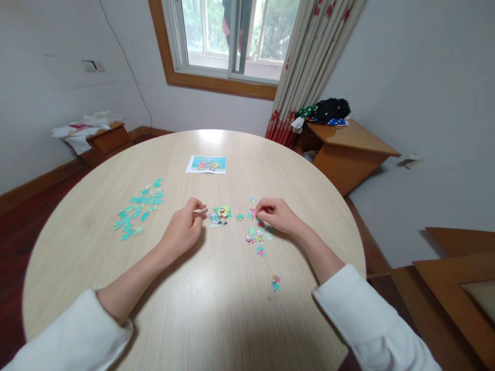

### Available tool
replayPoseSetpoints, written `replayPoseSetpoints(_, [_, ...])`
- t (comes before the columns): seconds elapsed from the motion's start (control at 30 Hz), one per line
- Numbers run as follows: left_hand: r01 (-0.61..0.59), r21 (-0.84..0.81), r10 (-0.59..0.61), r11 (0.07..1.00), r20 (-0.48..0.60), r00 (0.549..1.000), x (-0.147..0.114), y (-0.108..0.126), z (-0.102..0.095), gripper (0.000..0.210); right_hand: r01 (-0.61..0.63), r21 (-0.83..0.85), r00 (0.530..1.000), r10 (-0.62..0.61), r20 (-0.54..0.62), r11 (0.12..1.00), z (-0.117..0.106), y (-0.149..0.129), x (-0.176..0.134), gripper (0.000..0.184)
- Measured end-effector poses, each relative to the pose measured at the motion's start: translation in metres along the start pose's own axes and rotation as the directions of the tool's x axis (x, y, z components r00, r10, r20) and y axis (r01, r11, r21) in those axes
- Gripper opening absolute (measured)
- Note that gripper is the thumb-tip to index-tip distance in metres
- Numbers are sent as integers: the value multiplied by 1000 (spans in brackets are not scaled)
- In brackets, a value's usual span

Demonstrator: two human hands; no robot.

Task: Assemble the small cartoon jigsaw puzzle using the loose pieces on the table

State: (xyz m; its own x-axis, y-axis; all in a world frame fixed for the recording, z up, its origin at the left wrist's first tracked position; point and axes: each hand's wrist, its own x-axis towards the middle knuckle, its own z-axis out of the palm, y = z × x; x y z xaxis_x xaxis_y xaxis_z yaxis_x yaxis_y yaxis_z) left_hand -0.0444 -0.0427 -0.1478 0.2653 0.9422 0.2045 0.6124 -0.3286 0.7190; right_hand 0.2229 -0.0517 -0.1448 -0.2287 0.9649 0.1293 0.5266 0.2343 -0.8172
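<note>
A small joined part of a jigsaw puzzle, with a yellow cartoon figure, lies in the middle of the round table. My left hand is just left of it, fingers loosely bent and apart, with nothing visible between them. To the right, my right hand pinches a small puzzle piece with pink on it; the fingertips partly cover it. One loose turquoise piece lies between the joined part and my right hand. More colourful pieces are scattered below and partly under that hand.
Many turquoise and pale green pieces spread over the table's left side. A picture sheet with cartoon figures lies farther back. Nearer the front right is a small group of pieces. A wooden cabinet with cloths stands beyond the table.
</note>
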Motion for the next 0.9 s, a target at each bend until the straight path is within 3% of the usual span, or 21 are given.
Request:
replayPoseSetpoints(0.33, [2, 19, -2, 1000, 19, 1000, 0, 0, 0, 21, 57, -24, 998, -57, 4, 998, -1, -2, -1, 17])
replayPoseSetpoints(0.57, [-3, -1, 3, 1000, 14, 1000, 0, 0, 0, 21, -26, 39, 999, 25, 26, 999, 2, 0, -1, 16])
replayPoseSetpoints(0.77, [19, -2, -19, 1000, 30, 999, 1, 2, 0, 21, -132, 54, 963, 116, 242, 990, -13, 0, -4, 12])
replayPoseSetpoints(0.9, [16, -8, -16, 1000, 25, 1000, 0, 2, 0, 23, -90, -5, 938, 87, 335, 996, -27, 2, -4, 19])
